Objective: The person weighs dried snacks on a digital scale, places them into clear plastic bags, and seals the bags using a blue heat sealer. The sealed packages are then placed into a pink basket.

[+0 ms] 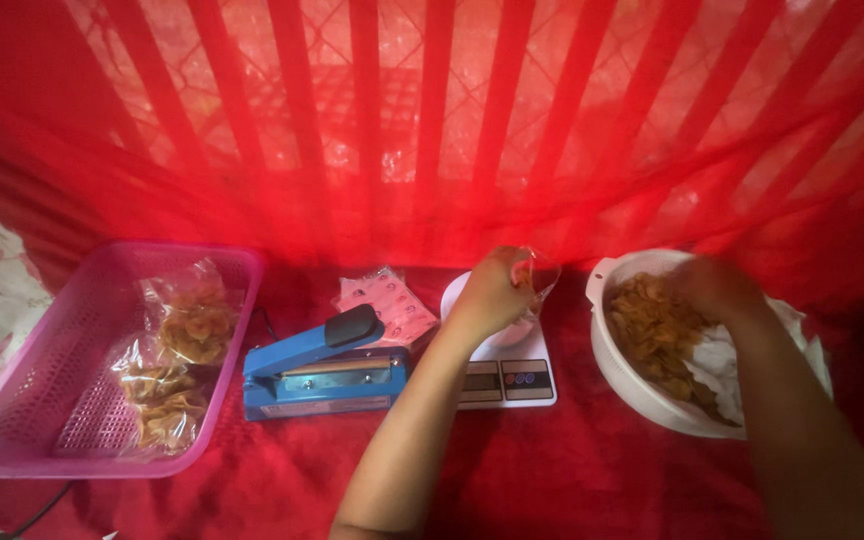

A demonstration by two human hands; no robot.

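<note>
The left hand [492, 290] is closed around the mouth of a clear plastic bag [537, 275], fingers curled together on its rim, holding it over the white digital kitchen scale [507, 375]. The right hand [717, 290] reaches into the white bowl [622, 375] of fried chips [657, 330]; it is blurred, so I cannot tell how its fingers stand. Left of the scale sits a blue heat sealer [322, 370], and farther left a pink basket [72, 440] holds filled chip bags [177, 360].
</note>
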